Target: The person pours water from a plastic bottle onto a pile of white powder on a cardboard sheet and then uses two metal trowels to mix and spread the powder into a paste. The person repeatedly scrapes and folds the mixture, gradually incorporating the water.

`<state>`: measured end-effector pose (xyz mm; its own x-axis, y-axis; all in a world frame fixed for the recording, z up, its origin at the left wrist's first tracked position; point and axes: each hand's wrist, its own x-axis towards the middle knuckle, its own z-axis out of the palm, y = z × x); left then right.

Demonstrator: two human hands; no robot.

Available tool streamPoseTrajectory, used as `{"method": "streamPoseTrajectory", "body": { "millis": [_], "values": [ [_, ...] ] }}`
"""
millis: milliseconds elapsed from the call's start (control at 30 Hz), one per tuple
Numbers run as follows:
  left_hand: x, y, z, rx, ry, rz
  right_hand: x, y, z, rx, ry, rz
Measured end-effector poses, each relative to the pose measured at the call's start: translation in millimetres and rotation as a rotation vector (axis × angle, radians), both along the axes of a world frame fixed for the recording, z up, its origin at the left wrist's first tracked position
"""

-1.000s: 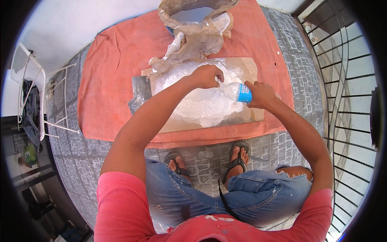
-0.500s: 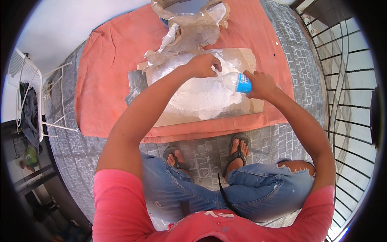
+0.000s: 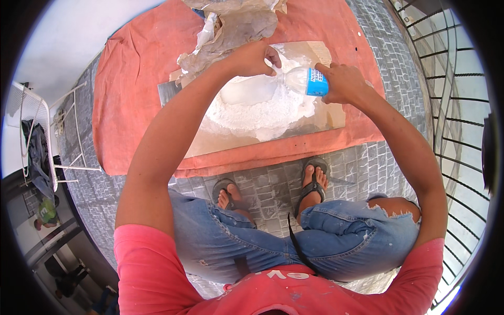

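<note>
My right hand (image 3: pixel 342 85) is closed around the bottom of a clear plastic bottle (image 3: pixel 296 80) with a blue label. The bottle lies nearly level above a heap of white powder (image 3: pixel 262 115), its neck toward my left hand (image 3: pixel 257 59). The fingers of that hand are curled in beside the bottle's mouth; whether they pinch something small is hidden. The powder is spread on a flat cardboard sheet (image 3: pixel 334 116), hollowed in the middle. A flat grey plate (image 3: pixel 168 93) shows at the cardboard's left edge, partly behind my left forearm.
A torn brown paper bag (image 3: pixel 241 29) stands beyond the powder. Orange cloth (image 3: pixel 126 94) covers the paving under the cardboard. A white metal rack (image 3: pixel 54 157) is on the left, a black barred grille (image 3: pixel 457 115) on the right. My sandalled feet are at the cloth's near edge.
The view has shifted, so the cardboard and bag sit higher in it. My left fingertips have moved slightly off the bottle's mouth. The bottle stays in my right hand, held a little more level.
</note>
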<state>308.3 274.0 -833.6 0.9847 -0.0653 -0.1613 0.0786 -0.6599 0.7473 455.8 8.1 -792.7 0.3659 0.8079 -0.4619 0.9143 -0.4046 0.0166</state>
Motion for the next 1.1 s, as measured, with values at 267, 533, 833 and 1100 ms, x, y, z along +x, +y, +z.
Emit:
{"method": "streamPoseTrajectory", "body": {
  "millis": [267, 533, 833, 1100],
  "values": [
    [2, 0, -3, 0.024, -0.018, -0.017, 1, 4, 0, -0.027, -0.023, 0.014],
    [3, 2, -2, 0.044, 0.015, -0.030, 3, 6, 0, -0.043, -0.024, 0.010],
    [5, 3, -1, 0.058, -0.004, -0.022, 8, 7, 1, -0.049, -0.017, 0.009],
    [7, -1, -1, 0.077, 0.012, -0.015, 12, 7, 0, -0.052, -0.051, 0.025]
  ]
}}
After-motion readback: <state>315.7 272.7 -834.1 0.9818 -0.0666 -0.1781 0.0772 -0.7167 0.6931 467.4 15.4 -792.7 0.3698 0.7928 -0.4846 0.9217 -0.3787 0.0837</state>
